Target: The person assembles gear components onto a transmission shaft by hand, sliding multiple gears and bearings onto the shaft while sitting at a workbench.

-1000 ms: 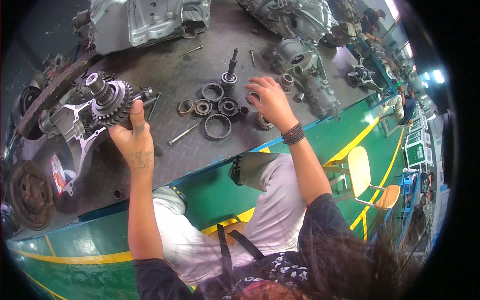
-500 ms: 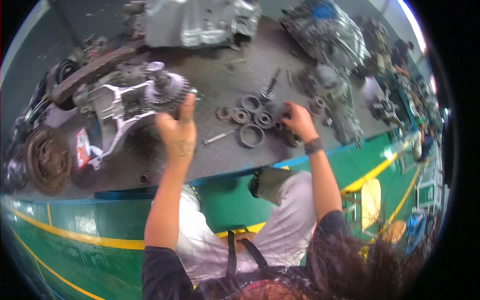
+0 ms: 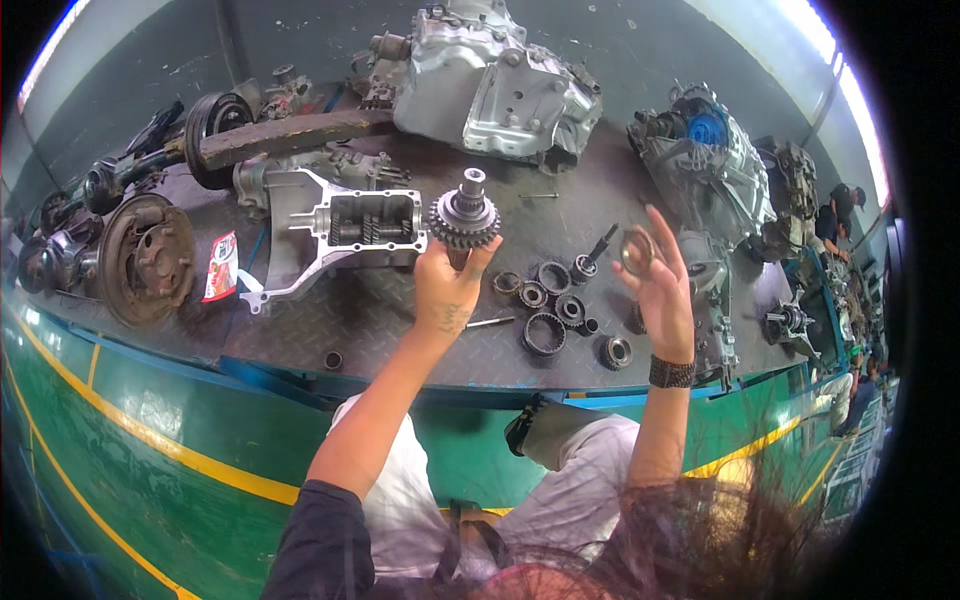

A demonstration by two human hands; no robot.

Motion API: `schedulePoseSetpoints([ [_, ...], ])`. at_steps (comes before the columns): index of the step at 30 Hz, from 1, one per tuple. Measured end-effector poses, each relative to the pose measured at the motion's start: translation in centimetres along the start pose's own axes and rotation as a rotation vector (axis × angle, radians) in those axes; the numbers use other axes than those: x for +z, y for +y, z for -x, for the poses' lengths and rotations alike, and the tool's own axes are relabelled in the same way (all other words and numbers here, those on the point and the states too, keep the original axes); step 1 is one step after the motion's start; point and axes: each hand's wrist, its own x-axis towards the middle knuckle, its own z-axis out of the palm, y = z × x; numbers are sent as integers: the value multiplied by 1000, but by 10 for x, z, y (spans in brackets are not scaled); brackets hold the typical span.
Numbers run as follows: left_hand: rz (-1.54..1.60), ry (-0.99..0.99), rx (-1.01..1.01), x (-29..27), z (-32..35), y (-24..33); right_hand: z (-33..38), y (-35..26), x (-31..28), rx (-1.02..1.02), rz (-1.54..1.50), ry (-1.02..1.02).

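Left hand: clenched around the lower shaft of a gear cluster, held upright above the surface; shaft end hidden in the palm.

Right hand: raised, fingers pinching a metal ring at its rim, clear of the surface.

Open gearbox housing: lies on the surface just left of the gear cluster; gears visible inside its rectangular opening, their number hard to make out.

Loose bearings and rings: grouped on the surface between the two hands; a large toothed ring nearest the front edge.

Closed silver transmission case: at the far side, contents hidden.

Brake drum: far left, partly distorted by the picture's rim.

Other casings at right: cut off, details unclear.
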Motion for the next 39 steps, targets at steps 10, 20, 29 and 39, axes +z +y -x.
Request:
schedulePoseSetpoints([
  [10,-71,20,-24,1,1,4,-57,-13,165,-469,852,-448],
  [20,-82,16,39,1,1,-2,-69,-16,165,-267,840,-669],
  [29,-48,-8,19,-5,2,-2,-74,1,155,-211,815,-705],
  [39,-12,-29,49,2,3,1,-78,-3,156,-426,555,-471],
])
